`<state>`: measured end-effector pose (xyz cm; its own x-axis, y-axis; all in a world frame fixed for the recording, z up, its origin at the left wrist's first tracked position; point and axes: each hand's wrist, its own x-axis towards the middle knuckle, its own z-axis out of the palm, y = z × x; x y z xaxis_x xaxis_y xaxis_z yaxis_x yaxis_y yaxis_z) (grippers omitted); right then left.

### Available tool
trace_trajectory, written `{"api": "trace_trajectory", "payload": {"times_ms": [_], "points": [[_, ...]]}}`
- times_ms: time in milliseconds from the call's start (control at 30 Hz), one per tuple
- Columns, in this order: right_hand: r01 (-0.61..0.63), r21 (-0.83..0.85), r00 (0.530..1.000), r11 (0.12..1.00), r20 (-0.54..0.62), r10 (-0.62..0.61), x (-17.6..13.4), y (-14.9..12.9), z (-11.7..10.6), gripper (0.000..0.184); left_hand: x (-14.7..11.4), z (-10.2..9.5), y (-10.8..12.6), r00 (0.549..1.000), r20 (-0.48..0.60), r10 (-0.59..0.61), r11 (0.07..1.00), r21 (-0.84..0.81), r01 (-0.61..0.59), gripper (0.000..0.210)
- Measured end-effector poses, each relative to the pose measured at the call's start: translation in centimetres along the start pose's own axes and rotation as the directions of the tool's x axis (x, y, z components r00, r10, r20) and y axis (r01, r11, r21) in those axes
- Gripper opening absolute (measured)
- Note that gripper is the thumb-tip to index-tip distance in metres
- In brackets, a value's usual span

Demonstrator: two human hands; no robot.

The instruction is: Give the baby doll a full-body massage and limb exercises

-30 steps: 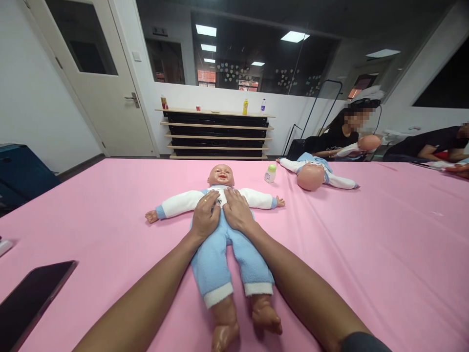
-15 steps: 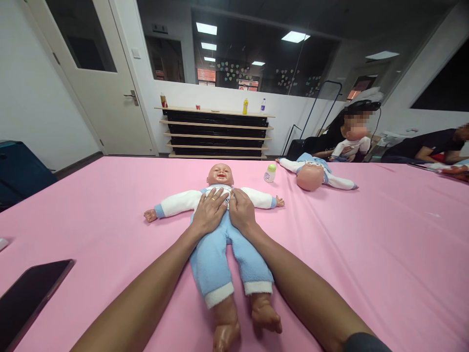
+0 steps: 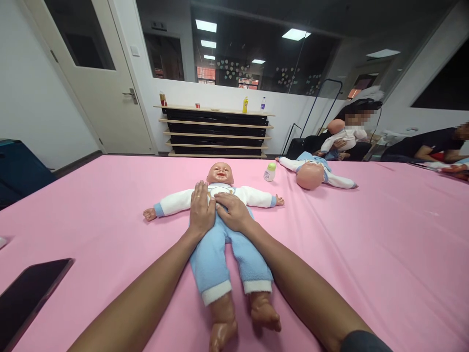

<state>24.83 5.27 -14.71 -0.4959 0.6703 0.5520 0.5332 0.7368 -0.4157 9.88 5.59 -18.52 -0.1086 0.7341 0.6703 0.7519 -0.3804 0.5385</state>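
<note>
A baby doll [image 3: 214, 244] in a white and light-blue outfit lies on its back with its arms spread and its feet toward me. My left hand [image 3: 202, 209] rests flat along the left side of the doll's belly, fingers pointing at its head. Across the middle of the belly lies my right hand [image 3: 232, 211], fingers stretched out and angled left, the tips close by the left hand. Both hands are open and touch the outfit without gripping it. Part of the print on the chest is covered.
The table has a pink cover [image 3: 351, 244]. A small green-capped bottle [image 3: 270, 172] and a second doll [image 3: 311, 175] lie beyond on the right. A phone [image 3: 32, 293] is at the near left. One person [image 3: 348, 127] holds another doll; a second person [image 3: 432, 142] sits farther right.
My right hand has swung left across the belly, its fingers now angled left. My left hand has shifted left and straightened. The person at the back has moved the held doll left.
</note>
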Motion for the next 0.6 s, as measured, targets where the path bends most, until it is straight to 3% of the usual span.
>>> {"api": "trace_trajectory", "payload": {"times_ms": [167, 367, 600], "points": [[-0.101, -0.096, 0.995, 0.99, 0.014, 0.103, 0.3, 0.6, 0.5, 0.042, 0.0, -0.7, 1.2, 0.996, -0.006, 0.083, 0.996, -0.031, -0.084, 0.046], [-0.308, -0.087, 0.948, 0.948, -0.111, 0.298, 0.2, 1.9, 1.1, 0.044, -0.2, -1.2, 1.8, 0.986, 0.049, 0.159, 0.987, -0.031, -0.158, 0.042], [-0.452, -0.03, 0.865, 0.892, -0.26, 0.429, 0.0, 2.1, 1.0, 0.035, 0.2, -0.9, 1.2, 0.935, 0.263, 0.238, 0.971, -0.048, -0.234, 0.039]]}}
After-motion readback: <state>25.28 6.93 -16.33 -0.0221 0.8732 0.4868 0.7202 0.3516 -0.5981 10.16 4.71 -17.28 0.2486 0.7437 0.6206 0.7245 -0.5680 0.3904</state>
